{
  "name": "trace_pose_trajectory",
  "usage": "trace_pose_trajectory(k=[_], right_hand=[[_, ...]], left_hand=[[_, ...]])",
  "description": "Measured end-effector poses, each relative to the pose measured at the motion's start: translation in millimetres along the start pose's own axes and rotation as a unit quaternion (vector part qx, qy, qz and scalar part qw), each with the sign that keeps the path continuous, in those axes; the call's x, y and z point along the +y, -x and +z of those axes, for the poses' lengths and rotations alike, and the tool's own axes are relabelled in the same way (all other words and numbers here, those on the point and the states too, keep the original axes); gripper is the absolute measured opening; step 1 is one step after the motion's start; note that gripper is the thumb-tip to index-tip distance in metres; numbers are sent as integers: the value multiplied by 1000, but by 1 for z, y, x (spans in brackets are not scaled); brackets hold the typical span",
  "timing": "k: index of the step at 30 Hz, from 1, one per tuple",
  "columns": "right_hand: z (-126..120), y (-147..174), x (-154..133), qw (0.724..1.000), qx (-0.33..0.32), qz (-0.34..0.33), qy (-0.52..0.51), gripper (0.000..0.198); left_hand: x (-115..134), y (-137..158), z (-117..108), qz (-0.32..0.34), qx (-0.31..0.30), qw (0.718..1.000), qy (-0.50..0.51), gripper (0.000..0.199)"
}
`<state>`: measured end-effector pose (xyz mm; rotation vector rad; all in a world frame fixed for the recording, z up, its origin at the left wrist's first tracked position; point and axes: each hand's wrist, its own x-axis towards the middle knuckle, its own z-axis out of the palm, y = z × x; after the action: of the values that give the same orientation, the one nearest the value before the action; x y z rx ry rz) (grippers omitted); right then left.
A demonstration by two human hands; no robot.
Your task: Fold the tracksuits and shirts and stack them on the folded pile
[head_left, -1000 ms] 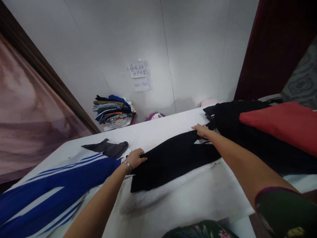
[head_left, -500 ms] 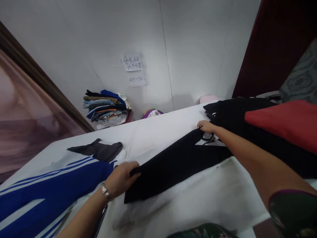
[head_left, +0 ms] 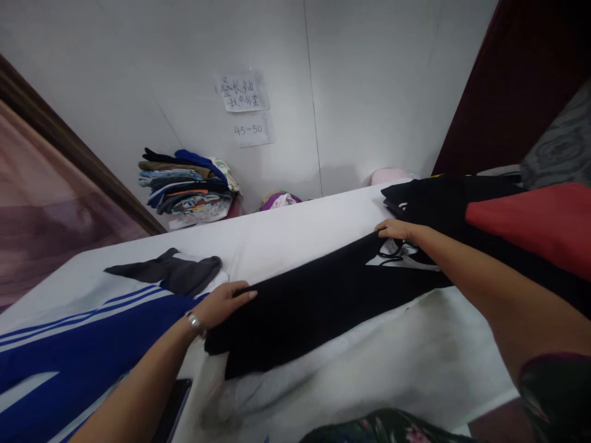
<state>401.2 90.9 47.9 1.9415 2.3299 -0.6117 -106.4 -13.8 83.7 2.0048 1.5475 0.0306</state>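
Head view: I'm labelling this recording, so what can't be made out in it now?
All in the head view:
Dark slab: partly behind the left forearm, cut off by the bottom edge.
Blue cloth: cut off by the left edge.
Red cloth: cut off by the right edge.
Black cloth: partly behind the right forearm.
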Motion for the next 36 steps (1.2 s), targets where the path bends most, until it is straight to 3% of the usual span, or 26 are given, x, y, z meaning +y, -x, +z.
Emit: trace_pose_trajectory(k=[5, 8, 10, 13, 15, 17, 20, 25, 27, 30, 33, 36], right_hand=[[7, -27, -17, 997, -15, 58, 50, 28], [11, -40, -21, 995, -18, 71, 69, 32], [12, -44, -18, 995, -23, 72, 72, 38], [9, -46, -9, 994, -38, 72, 67, 43], [6, -45, -3, 994, -48, 70, 62, 42], [3, -43, 2, 995, -48, 66, 59, 40], [6, -42, 4, 997, -22, 57, 56, 43], [21, -45, 0, 996, 50, 43, 52, 60], [24, -43, -3, 995, 81, 30, 48, 62], [29, -32, -6, 988, 149, -7, 42, 52], [42, -15, -8, 958, 256, -127, 29, 47], [64, 1, -11, 927, 281, -245, 49, 47]], left_hand=[[-22, -56, 10, -98, -4, 982, -159, 29], [-27, -62, 18, -84, 32, 972, -215, 33], [-31, -62, 20, -61, 68, 967, -239, 45], [-38, -59, 17, -86, 46, 970, -225, 60], [-41, -57, 9, -107, 23, 973, -202, 58], [-43, -53, -3, -102, 46, 975, -190, 54], [-50, -51, -18, -91, 84, 976, -180, 55], [-69, -66, -11, -135, 30, 976, -166, 58], [-71, -69, -4, -113, 44, 979, -167, 57], [-61, -58, 6, -17, 148, 971, -188, 44], [-35, -33, 27, 91, 228, 955, -168, 30], [-11, -9, 58, 153, 214, 954, -141, 35]])
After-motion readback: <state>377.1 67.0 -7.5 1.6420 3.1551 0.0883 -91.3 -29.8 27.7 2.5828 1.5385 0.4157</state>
